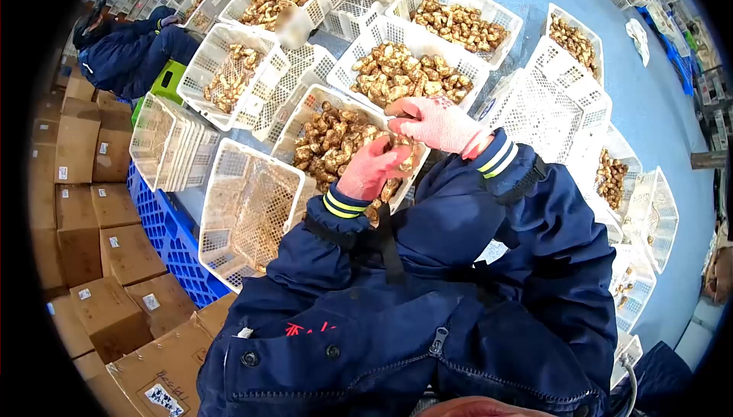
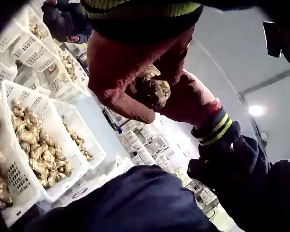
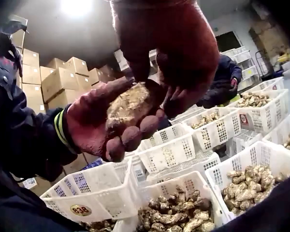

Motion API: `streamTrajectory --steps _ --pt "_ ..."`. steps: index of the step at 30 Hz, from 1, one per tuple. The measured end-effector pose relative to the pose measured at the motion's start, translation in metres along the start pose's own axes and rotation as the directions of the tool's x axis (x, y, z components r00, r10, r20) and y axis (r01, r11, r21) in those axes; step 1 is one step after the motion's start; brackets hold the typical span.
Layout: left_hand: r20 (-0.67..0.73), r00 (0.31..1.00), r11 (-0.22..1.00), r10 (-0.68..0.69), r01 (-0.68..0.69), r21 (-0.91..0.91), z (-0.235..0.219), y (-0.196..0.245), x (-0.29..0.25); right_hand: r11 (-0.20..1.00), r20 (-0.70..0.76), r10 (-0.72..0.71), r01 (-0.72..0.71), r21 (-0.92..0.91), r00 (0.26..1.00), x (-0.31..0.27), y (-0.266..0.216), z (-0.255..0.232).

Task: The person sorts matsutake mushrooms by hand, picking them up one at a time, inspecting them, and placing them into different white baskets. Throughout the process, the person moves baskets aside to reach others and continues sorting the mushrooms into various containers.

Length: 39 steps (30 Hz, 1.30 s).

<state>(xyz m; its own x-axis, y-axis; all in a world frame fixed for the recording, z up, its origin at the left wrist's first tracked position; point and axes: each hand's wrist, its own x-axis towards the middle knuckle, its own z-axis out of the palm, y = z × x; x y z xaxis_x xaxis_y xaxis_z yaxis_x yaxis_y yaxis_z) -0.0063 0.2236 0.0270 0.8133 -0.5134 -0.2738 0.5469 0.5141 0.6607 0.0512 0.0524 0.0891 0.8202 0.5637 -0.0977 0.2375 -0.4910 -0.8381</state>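
Both hands wear pinkish-red gloves and meet over a white crate (image 1: pixel 286 142) of brown mushrooms (image 1: pixel 330 138). In the right wrist view, the left hand (image 3: pixel 89 118) is turned palm up, its fingers curled under a knobby brown-and-cream mushroom (image 3: pixel 128 104). The right hand (image 1: pixel 435 123) comes in from the other side, and its thumb and fingers pinch at the mushroom's upper end. In the left wrist view, one rounded end of the mushroom shows between the gloves. The hands hide part of it in each view.
Crates of mushrooms, such as one just ahead (image 1: pixel 412 74), surround the wearer. Mesh crates (image 1: pixel 550 104) stand at the right, a dirt-stained crate (image 1: pixel 248 203) at the left. Cardboard boxes (image 1: pixel 114 310) and a blue pallet (image 1: pixel 172 234) lie farther left. Another person (image 1: pixel 126 54) sits at the upper left.
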Motion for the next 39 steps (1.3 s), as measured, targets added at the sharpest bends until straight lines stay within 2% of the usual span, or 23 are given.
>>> streamTrajectory --steps 1,2,3,5,7,9,10,11,13,16,17,19,20,21,24,25,28,31,33,34,35,38,39 --pt "-0.001 1.000 1.000 -0.002 0.002 0.002 -0.010 -0.007 0.001 0.999 -0.008 -0.050 0.051 0.008 0.999 0.001 -0.001 0.000" --pt "0.004 1.000 0.999 -0.007 0.007 -0.050 -0.017 -0.010 0.001 0.989 0.001 -0.026 0.026 0.145 1.000 0.006 0.010 0.002" --pt "0.011 1.000 0.995 -0.010 0.011 -0.102 -0.015 -0.007 0.001 0.989 -0.001 -0.028 0.028 0.147 1.000 0.008 0.021 0.003" --pt "-0.036 0.999 0.996 -0.008 0.005 -0.085 -0.008 -0.003 0.003 0.984 -0.051 0.032 -0.023 0.177 0.998 0.009 0.033 0.002" --pt "-0.081 0.997 0.998 0.016 -0.020 -0.055 -0.009 0.001 0.002 0.990 -0.051 0.076 -0.069 0.125 0.996 0.004 0.039 -0.006" --pt "-0.069 0.998 0.998 0.004 -0.009 -0.065 -0.008 0.006 0.002 0.864 -0.004 0.220 -0.193 0.465 0.975 0.008 0.063 -0.006" --pt "-0.116 0.992 0.998 0.044 -0.050 -0.050 -0.007 0.007 0.001 0.840 -0.057 0.157 -0.103 0.533 0.986 0.010 0.080 -0.004" --pt "-0.164 0.983 0.995 0.085 -0.092 -0.032 -0.006 0.009 0.000 0.839 -0.058 0.155 -0.100 0.535 0.986 0.010 0.083 -0.009" --pt "-0.191 0.977 0.994 0.091 -0.100 -0.038 -0.007 0.013 0.001 0.792 -0.036 0.298 -0.226 0.568 0.954 0.010 0.091 -0.013" --pt "-0.101 0.983 0.988 0.154 -0.153 0.013 -0.014 0.019 -0.001 0.714 -0.018 0.337 -0.243 0.656 0.942 0.011 0.111 -0.020" --pt "0.025 0.991 0.991 0.132 -0.132 -0.012 -0.021 0.023 0.000 0.676 -0.020 0.378 -0.261 0.689 0.926 0.010 0.118 -0.022" --pt "-0.013 0.981 0.969 0.194 -0.194 -0.152 -0.020 0.024 -0.005 0.595 -0.005 0.379 -0.239 0.768 0.925 0.007 0.133 -0.021" --pt "0.075 0.977 0.945 0.200 -0.172 -0.280 -0.023 0.025 -0.003 0.571 0.020 0.398 -0.265 0.777 0.917 0.004 0.133 -0.023" --pt "0.161 0.959 0.932 0.235 -0.175 -0.316 -0.026 0.025 -0.002 0.547 0.045 0.417 -0.290 0.785 0.908 0.001 0.133 -0.024" --pt "0.130 0.960 0.939 0.250 -0.207 -0.274 -0.010 0.028 -0.006 0.552 0.035 0.447 -0.307 0.775 0.894 0.000 0.128 -0.023" --pt "0.067 0.968 0.946 0.241 -0.219 -0.237 -0.007 0.029 -0.008 0.547 0.037 0.436 -0.297 0.782 0.899 -0.001 0.126 -0.022" --pt "-0.038 0.973 0.913 0.228 -0.227 -0.340 -0.018 0.021 -0.005 0.562 0.061 0.416 -0.309 0.767 0.907 0.000 0.127 -0.020" --pt "0.004 0.986 0.871 0.166 -0.145 -0.469 -0.034 0.017 -0.003 0.564 0.087 0.453 -0.361 0.743 0.887 0.000 0.126 -0.021" --pt "-0.024 0.991 0.874 0.131 -0.127 -0.469 -0.042 0.019 -0.005 0.577 0.103 0.450 -0.377 0.724 0.887 0.000 0.124 -0.022" --pt "0.013 0.996 0.826 0.085 -0.063 -0.560 -0.047 0.021 -0.006 0.594 0.091 0.448 -0.372 0.713 0.889 0.001 0.128 -0.021" --pt "-0.043 0.992 0.865 0.118 -0.124 -0.487 -0.052 0.022 -0.006 0.578 0.076 0.443 -0.349 0.737 0.893 -0.001 0.129 -0.020" --pt "-0.166 0.986 0.816 0.015 -0.108 -0.567 -0.063 0.025 -0.013 0.574 0.095 0.446 -0.366 0.733 0.890 0.002 0.129 -0.020" --pt "-0.164 0.986 0.817 0.009 -0.102 -0.568 -0.067 0.023 -0.013 0.584 0.091 0.448 -0.369 0.723 0.889 0.002 0.128 -0.020"
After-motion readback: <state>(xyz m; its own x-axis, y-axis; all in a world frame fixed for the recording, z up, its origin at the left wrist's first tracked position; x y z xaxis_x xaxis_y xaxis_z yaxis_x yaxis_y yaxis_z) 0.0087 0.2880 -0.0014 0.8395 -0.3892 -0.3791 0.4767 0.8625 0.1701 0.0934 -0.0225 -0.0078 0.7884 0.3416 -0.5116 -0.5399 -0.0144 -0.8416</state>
